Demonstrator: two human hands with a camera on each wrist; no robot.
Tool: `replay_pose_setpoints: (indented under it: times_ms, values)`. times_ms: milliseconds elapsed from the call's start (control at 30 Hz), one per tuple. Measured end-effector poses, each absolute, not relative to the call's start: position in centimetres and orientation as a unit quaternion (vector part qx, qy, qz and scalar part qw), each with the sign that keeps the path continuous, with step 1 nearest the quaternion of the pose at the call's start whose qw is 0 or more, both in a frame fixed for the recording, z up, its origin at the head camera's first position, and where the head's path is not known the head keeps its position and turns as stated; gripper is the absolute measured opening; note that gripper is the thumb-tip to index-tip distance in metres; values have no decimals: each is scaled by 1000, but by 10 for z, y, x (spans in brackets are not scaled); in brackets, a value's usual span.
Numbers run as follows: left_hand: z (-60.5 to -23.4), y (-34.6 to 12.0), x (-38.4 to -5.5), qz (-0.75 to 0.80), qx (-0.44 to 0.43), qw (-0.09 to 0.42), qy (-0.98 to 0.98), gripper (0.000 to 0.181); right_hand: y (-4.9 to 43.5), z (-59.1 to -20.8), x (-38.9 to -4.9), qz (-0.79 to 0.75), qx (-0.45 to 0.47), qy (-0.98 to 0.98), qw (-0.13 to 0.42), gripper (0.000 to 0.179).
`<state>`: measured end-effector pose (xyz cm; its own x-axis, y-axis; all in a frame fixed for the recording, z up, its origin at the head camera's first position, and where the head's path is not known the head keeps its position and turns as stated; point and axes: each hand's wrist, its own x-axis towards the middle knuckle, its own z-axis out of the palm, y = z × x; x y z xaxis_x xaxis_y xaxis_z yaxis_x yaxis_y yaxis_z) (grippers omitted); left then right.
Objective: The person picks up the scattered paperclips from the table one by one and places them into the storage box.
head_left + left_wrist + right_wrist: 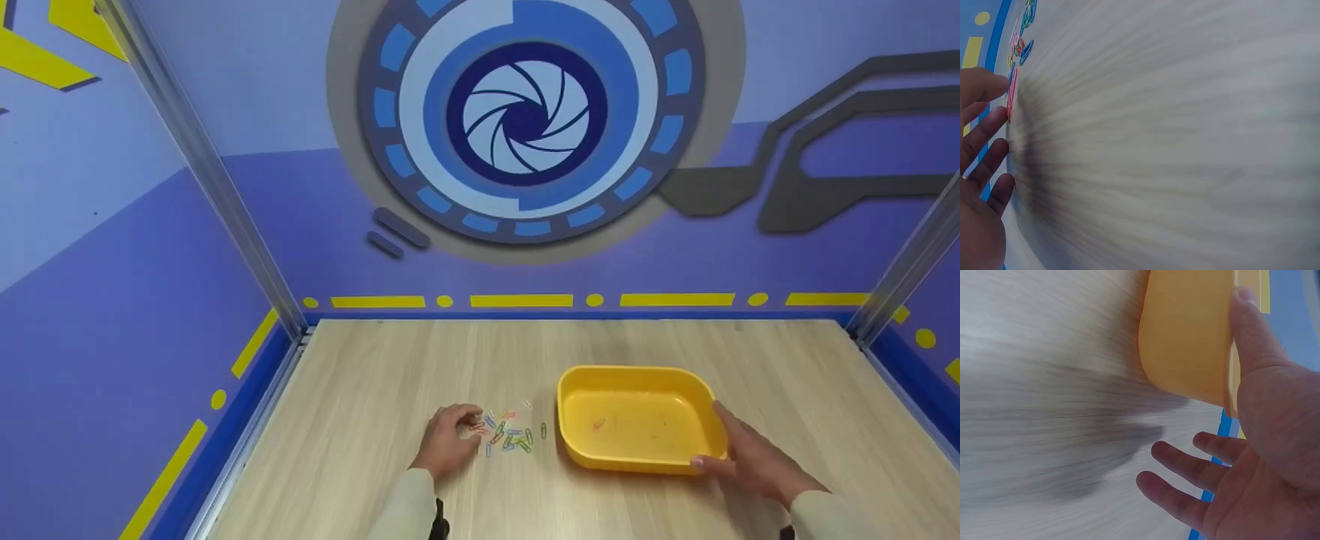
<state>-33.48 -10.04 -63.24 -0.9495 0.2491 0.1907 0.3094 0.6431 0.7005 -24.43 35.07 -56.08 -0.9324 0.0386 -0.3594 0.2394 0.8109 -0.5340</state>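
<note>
My left hand (448, 441) rests at the left edge of a scatter of small colored paper clips (514, 435) on the wooden table. Its thumb and index finger stand apart, with a few clips between and beside them. In the left wrist view, the fingertips reach a red clip (1012, 93). At the right end of a yellow plastic tub (637, 454), my right hand (761, 457) lays its straight thumb on the rim. Its other visible fingers spread straight, several of them away from the tub's wall in the right wrist view. A red clip (599, 424) lies inside the tub.
The pale wooden table (375, 360) ends at a purple back wall (277, 217) with printed graphics. Metal posts (225, 195) stand at the rear corners. One dark green clip (544, 430) lies between the pile and the tub.
</note>
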Motion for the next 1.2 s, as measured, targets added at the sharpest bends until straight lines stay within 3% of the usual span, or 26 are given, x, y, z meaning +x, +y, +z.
replay_pose_setpoints:
  times_ms: [933, 1200]
  values:
    - [-626, -94, -335, -386, -104, 8, -917, 15, 352, -561, -244, -294, 66, 938, 169, 117]
    - [-627, -93, -335, -384, -124, 20, -915, 12, 350, -560, -243, -298, 71, 937, 169, 116]
